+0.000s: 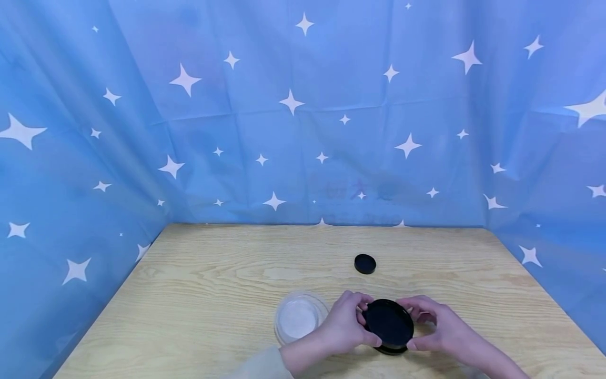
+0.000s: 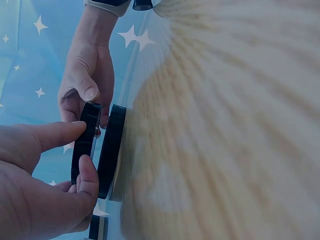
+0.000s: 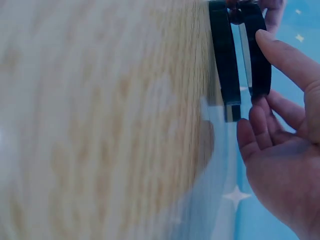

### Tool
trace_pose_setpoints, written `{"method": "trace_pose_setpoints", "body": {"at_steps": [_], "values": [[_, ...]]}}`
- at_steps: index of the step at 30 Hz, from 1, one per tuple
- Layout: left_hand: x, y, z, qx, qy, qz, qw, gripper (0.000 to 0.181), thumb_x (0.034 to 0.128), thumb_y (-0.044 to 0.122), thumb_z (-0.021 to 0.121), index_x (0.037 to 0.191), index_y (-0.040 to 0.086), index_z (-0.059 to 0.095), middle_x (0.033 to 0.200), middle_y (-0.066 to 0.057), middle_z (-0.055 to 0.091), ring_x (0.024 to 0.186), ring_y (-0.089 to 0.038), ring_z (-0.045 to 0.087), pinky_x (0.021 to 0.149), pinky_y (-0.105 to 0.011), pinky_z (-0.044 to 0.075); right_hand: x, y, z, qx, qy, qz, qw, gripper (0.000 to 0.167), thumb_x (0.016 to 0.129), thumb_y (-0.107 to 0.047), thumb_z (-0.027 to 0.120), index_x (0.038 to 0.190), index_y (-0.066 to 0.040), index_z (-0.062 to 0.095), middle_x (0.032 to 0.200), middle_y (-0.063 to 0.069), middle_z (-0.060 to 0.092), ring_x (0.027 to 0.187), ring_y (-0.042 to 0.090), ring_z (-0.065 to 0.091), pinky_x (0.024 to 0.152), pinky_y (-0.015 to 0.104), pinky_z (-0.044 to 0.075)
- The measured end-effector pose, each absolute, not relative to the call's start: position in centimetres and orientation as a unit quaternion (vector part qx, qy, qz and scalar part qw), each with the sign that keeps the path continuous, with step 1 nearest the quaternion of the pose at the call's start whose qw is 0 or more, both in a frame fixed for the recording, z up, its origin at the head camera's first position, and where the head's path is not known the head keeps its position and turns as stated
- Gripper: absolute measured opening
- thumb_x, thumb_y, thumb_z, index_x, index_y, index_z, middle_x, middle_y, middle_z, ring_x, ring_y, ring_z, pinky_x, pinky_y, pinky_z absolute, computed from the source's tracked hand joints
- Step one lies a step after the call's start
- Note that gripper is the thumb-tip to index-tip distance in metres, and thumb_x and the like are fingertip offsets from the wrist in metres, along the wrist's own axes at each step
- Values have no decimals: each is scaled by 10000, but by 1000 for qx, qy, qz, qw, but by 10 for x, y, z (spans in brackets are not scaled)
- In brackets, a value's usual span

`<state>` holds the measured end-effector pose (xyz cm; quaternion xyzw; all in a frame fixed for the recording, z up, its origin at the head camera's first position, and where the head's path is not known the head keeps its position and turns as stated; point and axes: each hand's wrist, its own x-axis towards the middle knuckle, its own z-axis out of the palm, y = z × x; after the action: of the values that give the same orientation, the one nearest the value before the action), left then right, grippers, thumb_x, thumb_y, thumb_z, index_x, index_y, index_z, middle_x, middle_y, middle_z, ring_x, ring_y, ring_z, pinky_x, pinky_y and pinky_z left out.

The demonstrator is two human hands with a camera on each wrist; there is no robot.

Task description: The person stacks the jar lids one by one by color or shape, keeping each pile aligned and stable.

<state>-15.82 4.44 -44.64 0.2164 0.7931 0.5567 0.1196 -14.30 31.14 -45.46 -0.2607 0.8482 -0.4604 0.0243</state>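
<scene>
Both hands pinch the rim of a black round lid (image 1: 389, 322) from opposite sides. My left hand (image 1: 347, 323) is on its left, and my right hand (image 1: 437, 326) on its right. Thumbs sit at the near edge, fingers toward the far edge. Just below the held lid, a second black round piece (image 2: 112, 150) rests on the table; a narrow gap shows between the two in both wrist views. Left of the left hand stands a clear round container (image 1: 299, 318) with a whitish inside, partly covered by that hand and wrist.
A smaller black round cap (image 1: 365, 263) lies on the wooden table (image 1: 227, 273) beyond the hands. Blue cloth (image 1: 303, 131) with white stars hangs behind the table and along both sides.
</scene>
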Motion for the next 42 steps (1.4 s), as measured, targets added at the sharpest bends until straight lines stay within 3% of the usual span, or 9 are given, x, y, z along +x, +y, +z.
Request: {"method": "trace_pose_setpoints", "body": {"at_steps": [15,22,32,42], "values": [[-159,44,-450,202,812,536,114,636,596,-37,938,1156,56,651,954,64,485,732,-1,486,751,-185,451,-145,302,-458,-247,863,-438,47,656,790,-135,887,1350,34,591,1109,52,581,866,109,492,658,261,452],[-160,45,-452,199,819,527,114,633,589,-29,941,1144,65,651,956,76,476,738,0,473,750,-186,448,-146,301,-460,-263,867,-423,25,650,774,-160,899,1332,11,612,1089,-2,578,841,116,481,598,280,415],[-159,48,-452,190,822,527,103,705,531,-46,946,1165,58,656,957,68,477,747,2,462,744,-181,452,-146,301,-461,-278,870,-406,18,660,766,-152,900,1340,7,617,1160,44,580,841,101,468,589,273,402],[-156,45,-444,167,814,545,108,710,589,-24,926,1233,64,640,1004,66,474,814,-16,475,734,-198,462,-146,301,-458,-281,857,-431,12,611,805,-92,863,1350,4,603,1147,46,568,849,152,504,588,278,441]]}}
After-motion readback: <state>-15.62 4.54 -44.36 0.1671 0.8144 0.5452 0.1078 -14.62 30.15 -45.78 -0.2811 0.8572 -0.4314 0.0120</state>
